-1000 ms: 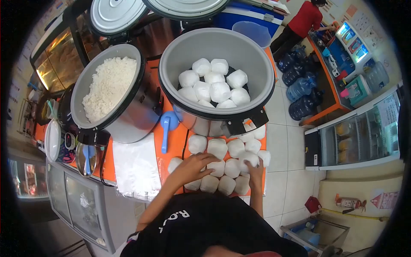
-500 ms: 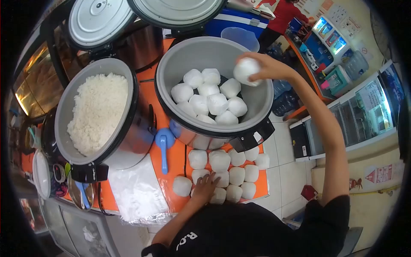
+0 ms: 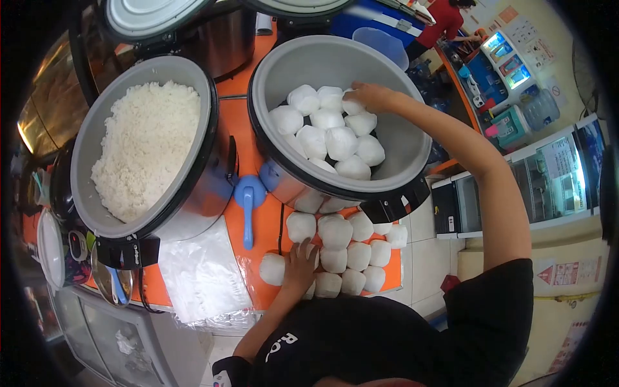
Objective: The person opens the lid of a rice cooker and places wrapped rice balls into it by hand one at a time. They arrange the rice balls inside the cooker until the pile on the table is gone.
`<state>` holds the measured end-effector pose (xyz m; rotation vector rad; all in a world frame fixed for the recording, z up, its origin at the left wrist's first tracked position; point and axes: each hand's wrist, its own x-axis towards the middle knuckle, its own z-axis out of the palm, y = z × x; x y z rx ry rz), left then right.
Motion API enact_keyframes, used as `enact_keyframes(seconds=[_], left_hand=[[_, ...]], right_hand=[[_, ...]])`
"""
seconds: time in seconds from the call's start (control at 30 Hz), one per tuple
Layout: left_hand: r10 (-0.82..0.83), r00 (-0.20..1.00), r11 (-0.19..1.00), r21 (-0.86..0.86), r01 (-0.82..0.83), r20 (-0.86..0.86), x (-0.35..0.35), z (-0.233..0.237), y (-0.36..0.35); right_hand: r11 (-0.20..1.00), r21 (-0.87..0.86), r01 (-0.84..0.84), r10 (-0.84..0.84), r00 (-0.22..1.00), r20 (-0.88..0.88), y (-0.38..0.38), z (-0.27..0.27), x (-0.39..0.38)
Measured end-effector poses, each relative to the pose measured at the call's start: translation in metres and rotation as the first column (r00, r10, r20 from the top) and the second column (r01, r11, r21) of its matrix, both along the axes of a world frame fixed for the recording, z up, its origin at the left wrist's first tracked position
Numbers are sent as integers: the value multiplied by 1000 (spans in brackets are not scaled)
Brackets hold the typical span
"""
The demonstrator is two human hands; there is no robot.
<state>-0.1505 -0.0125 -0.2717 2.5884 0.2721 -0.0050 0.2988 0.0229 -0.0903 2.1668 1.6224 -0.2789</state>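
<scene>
My right hand (image 3: 371, 97) reaches into the open cooker pot (image 3: 412, 145), closed on a white wrapped rice portion (image 3: 351, 104) partly hidden under its fingers. Several similar rounded portions (image 3: 340, 143) are piled inside on a dark surface. At the table's front edge, my left hand (image 3: 299, 269) has its fingers curled over another wrapped rice portion (image 3: 311, 255), largely covered by the hand. More portions (image 3: 334, 232) sit in rows to its right, with a single one (image 3: 272, 269) just left of it.
A second cooker (image 3: 84, 187) full of loose white rice (image 3: 147, 148) stands left. Between the cookers lies a blue scoop (image 3: 249, 213). White plastic sheets (image 3: 203, 277) are at the front. A person in red (image 3: 443, 26) stands at a far counter.
My right hand has lowered its rice portion from above the pot's right rim onto the pile inside. My left hand has shifted slightly left over the portions on the table. The view has tilted a little.
</scene>
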Motion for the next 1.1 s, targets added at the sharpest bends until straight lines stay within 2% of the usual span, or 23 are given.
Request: enact_keyframes(seconds=[0.07, 0.17, 0.27, 0.37, 0.47, 0.57, 0.67, 0.77, 0.8, 0.83, 0.9, 0.93, 0.97, 1.0, 1.03, 1.07, 1.1], left_hand=[[-10, 992, 1000, -11, 8, -127, 7, 1, 4], [8, 969, 1000, 17, -4, -248, 11, -4, 3], [28, 964, 999, -31, -38, -266, 15, -8, -1], [48, 997, 995, -86, -54, -64, 10, -17, -3], [82, 996, 984, -157, -86, -30, 6, -12, -2], [78, 996, 988, -133, -83, -43, 6, -6, 0], [75, 995, 986, -147, -84, -69, 8, -10, 3], [72, 993, 990, -111, -83, -96, -1, -28, -8], [78, 994, 994, -72, -83, -75, 4, -34, -6], [72, 996, 994, -80, -76, -49, 6, -34, -4], [56, 997, 996, -62, -59, -57, 1, -28, -4], [47, 995, 998, -37, -51, -92, 4, -22, -4], [25, 988, 999, -28, -30, -154, 7, -11, -1], [7, 980, 1000, -12, -10, -196, 12, -5, 1], [-7, 970, 1000, -1, 7, -241, 15, 0, 0], [-18, 958, 1000, 7, 21, -287, 16, 0, 0], [-20, 981, 1000, 2, 21, -194, 14, -7, -2]], right_hand=[[987, 104, -124, 129, 991, -38, -6, 5, 1], [969, 28, -246, 245, 968, 50, -10, 13, -14], [933, -172, -315, 321, 947, 6, -10, 14, -22], [844, -363, -396, 458, 883, 103, -1, 2, -30], [784, -402, -473, 554, 825, 108, 7, -18, -29], [745, -434, -507, 568, 823, 16, 6, -32, -21], [786, -361, -502, 544, 839, 18, 3, -25, -17], [845, -417, -336, 394, 917, 59, 3, -65, 11], [929, -215, -300, 314, 949, 33, 6, -85, 27], [964, -203, -172, 168, 985, -34, 7, -34, -5], [974, -210, -82, 28, 969, -246, 21, -24, 1], [998, -41, -41, 19, 906, -424, 18, 1, -27], [954, 264, -141, 284, 707, -647, 19, -21, -22], [895, 394, -207, 430, 633, -644, 19, -19, -41], [774, 477, -417, 631, 576, -520, 20, 1, -63], [805, 410, -428, 591, 636, -496, 16, -11, -68], [834, 300, -462, 551, 675, -491, 15, -14, -75]])
